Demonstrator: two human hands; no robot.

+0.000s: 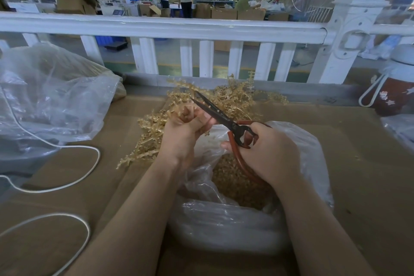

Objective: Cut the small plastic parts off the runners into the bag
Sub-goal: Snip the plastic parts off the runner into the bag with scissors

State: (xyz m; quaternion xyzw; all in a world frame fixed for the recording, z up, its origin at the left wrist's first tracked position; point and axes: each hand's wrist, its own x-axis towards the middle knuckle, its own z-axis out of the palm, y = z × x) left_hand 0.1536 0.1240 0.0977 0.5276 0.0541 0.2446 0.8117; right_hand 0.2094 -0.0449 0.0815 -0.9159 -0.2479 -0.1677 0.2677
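Observation:
My left hand (pixel 186 127) grips a tan plastic runner (pixel 187 111) above the open mouth of a clear plastic bag (pixel 224 219). Scissors (pixel 215 113) with dark blades and red handles are in my right hand (pixel 266 152); the blades are slightly apart and point up and left, next to my left fingers. Small tan cut parts (pixel 233 184) fill the bottom of the bag. A pile of tan runners (pixel 226 98) lies on the cardboard behind my hands.
Brown cardboard (pixel 358 163) covers the table. A large crumpled clear bag (pixel 51 94) sits at the left, with a white cord (pixel 74 181) looping in front of it. A white railing (pixel 201 29) runs along the far edge. A red and white bottle (pixel 394 89) stands at the right.

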